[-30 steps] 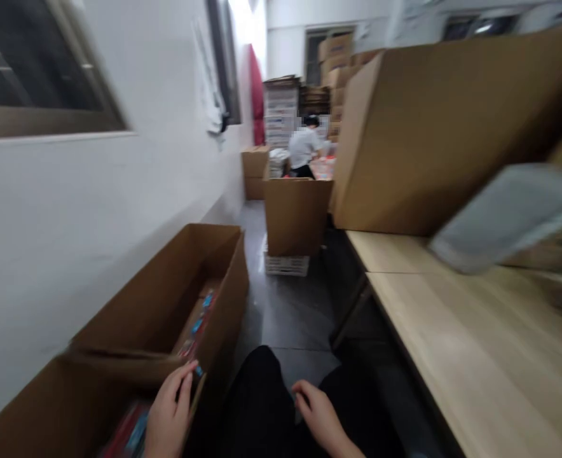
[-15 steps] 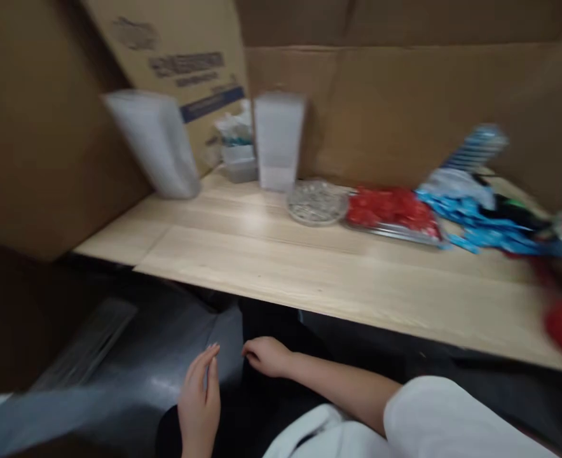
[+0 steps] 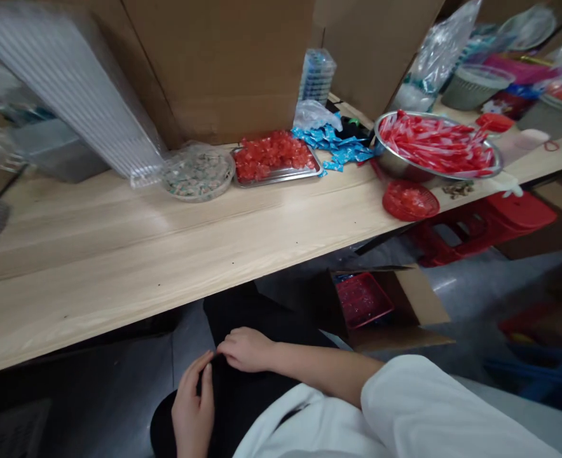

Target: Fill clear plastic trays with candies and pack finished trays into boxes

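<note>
My left hand lies flat on my black-trousered knee, fingers stretched out and together, holding nothing. My right hand rests on the same thigh with fingers curled under, its tips touching the left fingertips; I see nothing in it. Both hands are below the front edge of the pale wooden table. On the table stand a steel tray of red sweets, a round clear dish of wrapped sweets and a steel bowl of red-and-white sticks.
A leaning stack of clear plastic trays stands at the table's back left. Cardboard boxes wall off the back. Blue wrappers and a red round dish lie near the bowl. On the floor are an open carton and a red stool.
My view swung right from the aisle and cartons to the table of sweets. My left hand left the carton's edge and came onto my lap, meeting the right hand.
</note>
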